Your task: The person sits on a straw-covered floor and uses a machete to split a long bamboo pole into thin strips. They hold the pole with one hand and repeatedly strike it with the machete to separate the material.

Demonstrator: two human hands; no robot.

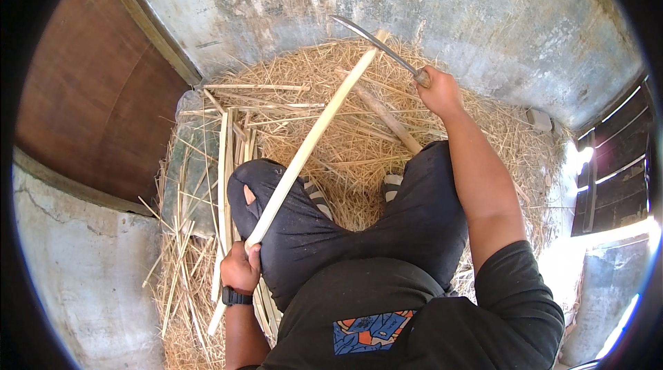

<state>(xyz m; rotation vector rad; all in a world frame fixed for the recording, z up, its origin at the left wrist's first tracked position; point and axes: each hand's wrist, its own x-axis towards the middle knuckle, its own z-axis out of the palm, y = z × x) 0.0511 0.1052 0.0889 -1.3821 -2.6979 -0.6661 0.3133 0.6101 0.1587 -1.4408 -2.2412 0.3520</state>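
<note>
Bamboo, a pale split strip point(311, 137), slants from the left hand point(240, 266), closed round its near end by the knee, up and away to its far tip, where the blade point(373, 42) gripped in the right hand's point(436, 90) fist crosses it.

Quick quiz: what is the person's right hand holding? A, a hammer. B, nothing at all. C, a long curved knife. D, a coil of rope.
C: the right hand grips the handle of a long curved knife, its blade meeting the far end of the pale bamboo strip that the left hand holds at its near end.
</note>
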